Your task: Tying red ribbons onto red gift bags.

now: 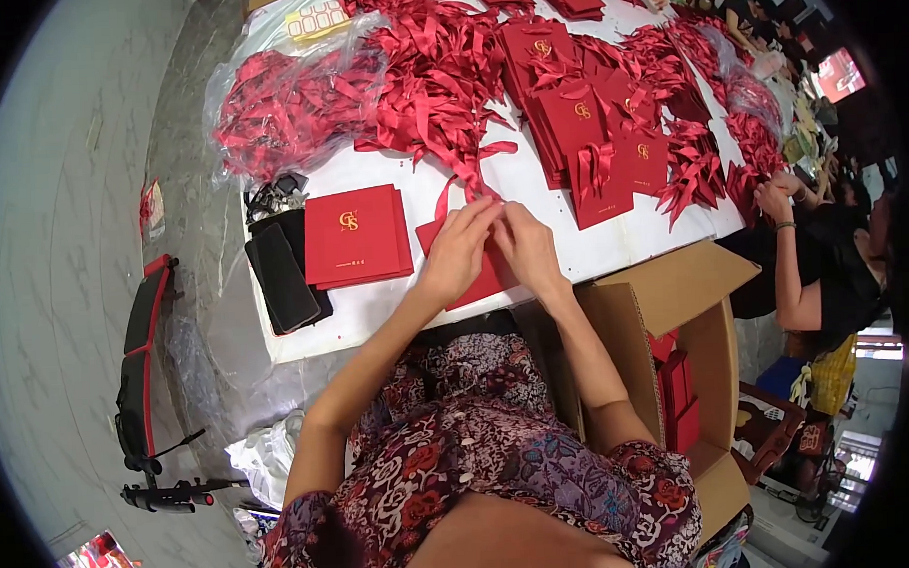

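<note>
My left hand (459, 252) and my right hand (529, 249) meet at the near table edge, fingertips pinched together on a red ribbon (461, 188). Its loops stick up just beyond my fingers. Beneath both hands lies a flat red square piece (488, 281), perhaps a card or flat bag, partly covered by them. Left of my left hand sits a neat stack of red squares (355, 235) with a gold emblem. My fingers hide the exact spot where the ribbon is gripped.
A heap of red ribbons (422, 80) and a plastic bag of ribbons (298, 114) fill the far left. Ribboned red pieces (594, 129) lie right. A black phone (282, 278) is at the left edge. An open cardboard box (720, 375) stands right, near another person's hand (775, 198).
</note>
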Motion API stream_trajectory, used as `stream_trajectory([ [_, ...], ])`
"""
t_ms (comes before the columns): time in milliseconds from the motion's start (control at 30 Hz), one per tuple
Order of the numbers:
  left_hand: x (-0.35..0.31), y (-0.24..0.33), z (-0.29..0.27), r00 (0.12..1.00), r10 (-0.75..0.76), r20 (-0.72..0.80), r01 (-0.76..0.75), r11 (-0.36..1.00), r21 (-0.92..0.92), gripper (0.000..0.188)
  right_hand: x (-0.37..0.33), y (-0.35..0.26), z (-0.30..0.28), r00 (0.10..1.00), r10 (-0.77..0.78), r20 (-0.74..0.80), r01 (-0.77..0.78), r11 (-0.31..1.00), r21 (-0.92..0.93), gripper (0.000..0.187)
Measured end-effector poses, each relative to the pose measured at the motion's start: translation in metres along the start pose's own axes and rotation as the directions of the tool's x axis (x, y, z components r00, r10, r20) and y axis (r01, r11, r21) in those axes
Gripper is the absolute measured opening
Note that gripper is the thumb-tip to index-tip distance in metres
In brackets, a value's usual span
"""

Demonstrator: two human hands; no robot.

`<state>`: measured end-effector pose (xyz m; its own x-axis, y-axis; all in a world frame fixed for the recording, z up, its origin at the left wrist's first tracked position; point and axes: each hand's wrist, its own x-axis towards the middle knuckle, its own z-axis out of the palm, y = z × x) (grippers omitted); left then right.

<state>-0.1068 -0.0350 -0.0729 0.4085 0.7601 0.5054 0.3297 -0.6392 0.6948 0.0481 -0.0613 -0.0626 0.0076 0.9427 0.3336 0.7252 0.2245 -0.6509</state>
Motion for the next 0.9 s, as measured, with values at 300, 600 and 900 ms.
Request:
stream_trajectory([
  [300,-0.005,-0.012,0.005,0.943,-0.322,0.078,0.331,0.931,-0.152,0.017,-0.020,0.008,0.018,0.923,0.372,0.101,-0.342,0.669,0.660,0.008],
  [600,-0.030,0.021,0.004,0.947,-0.318,-0.043,0.292,0.910,-0.295,0.025,-0.026,0.001,-0.022,0.882,0.379,-0.282,-0.080,0.708,0.702,0.009],
  [900,-0.068,0.002,0.008,0.971,-0.130,0.200,0.071,0.958,0.278,0.054,-0.050,-0.033,-0.098,0.792,0.321,-0.519,0.223,0.639,0.736,0.004],
])
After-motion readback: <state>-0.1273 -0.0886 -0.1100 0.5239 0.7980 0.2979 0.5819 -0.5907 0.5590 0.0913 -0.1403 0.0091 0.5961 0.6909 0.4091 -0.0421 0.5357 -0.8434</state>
